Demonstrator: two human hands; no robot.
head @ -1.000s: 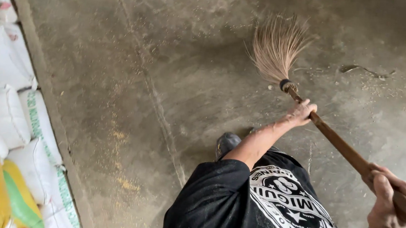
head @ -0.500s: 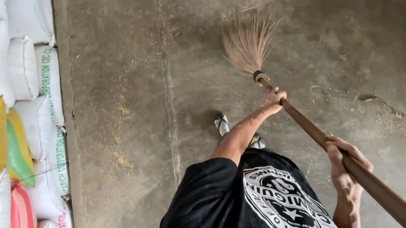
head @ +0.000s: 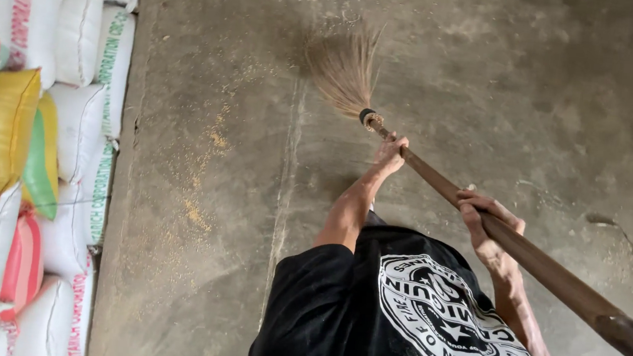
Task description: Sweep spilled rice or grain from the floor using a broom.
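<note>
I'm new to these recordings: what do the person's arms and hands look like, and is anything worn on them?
Both the left hand and right hand are bare: no gloves, rings or watch visible. The forearms are uncovered; a black short-sleeved T-shirt with a round white print covers the upper arms.

Broom (head: 440, 178): handle is brown wood, smooth with a dull sheen where my left hand (head: 392, 151) and right hand (head: 486, 225) grip it; a dark band sits at the neck, and the head (head: 345, 68) is a fan of dry, stiff, straw-coloured fibres. Floor (head: 496, 79) is bare grey concrete, matt and rough, stained and cracked, dusted with fine yellowish grain (head: 193, 209). Sacks (head: 82, 39) look like woven plastic, mostly white with a faint sheen; my shirt (head: 334, 319) is black matt cloth.
</note>
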